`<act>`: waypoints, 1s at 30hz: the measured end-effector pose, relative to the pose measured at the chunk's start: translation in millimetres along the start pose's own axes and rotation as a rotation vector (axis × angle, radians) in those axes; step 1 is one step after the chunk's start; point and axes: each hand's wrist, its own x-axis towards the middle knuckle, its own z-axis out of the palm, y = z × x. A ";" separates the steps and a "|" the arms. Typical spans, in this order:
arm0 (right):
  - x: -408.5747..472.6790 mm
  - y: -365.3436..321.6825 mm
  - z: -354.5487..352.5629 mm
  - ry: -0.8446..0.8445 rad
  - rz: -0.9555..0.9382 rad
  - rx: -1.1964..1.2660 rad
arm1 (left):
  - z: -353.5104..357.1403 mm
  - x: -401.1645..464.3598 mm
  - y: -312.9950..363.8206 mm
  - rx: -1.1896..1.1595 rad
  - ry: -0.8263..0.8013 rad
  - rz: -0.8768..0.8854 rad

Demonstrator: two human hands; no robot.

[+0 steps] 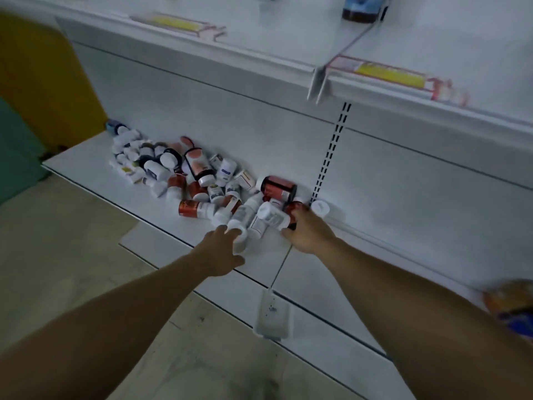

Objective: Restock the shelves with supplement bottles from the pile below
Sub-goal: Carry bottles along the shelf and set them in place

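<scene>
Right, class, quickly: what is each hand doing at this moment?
Left hand: fingers curled round a white bottle at the near edge of the pile.
Right hand: gripping a dark red bottle.

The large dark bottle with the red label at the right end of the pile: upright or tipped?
Tipped. The large dark red-labelled bottle lies sideways, white cap pointing left.

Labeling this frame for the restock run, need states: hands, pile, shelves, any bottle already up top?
left hand: grips a white bottle at the pile's near edge
right hand: grips a dark red bottle
pile of bottles: lying jumbled on the bottom shelf
upper shelf: mostly bare
dark bottle: upright on the upper shelf, top cut off by the frame
</scene>
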 end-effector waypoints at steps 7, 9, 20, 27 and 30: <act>73.7 -1.5 46.9 0.011 -0.044 -0.158 | 31.3 75.5 -32.8 0.068 -0.022 0.072; 84.5 3.5 62.0 0.015 -0.050 -0.210 | 42.0 84.8 -38.1 0.091 0.012 0.106; 32.9 -13.4 32.5 0.174 -0.070 0.382 | 0.1 32.6 -26.3 -1.199 0.269 -0.247; -77.0 -42.7 -27.4 0.062 0.213 0.987 | -27.6 -44.7 2.4 -1.757 0.028 -0.152; -124.6 -47.7 -43.1 0.111 0.262 1.018 | -33.8 -74.0 16.9 -1.839 -0.099 -0.061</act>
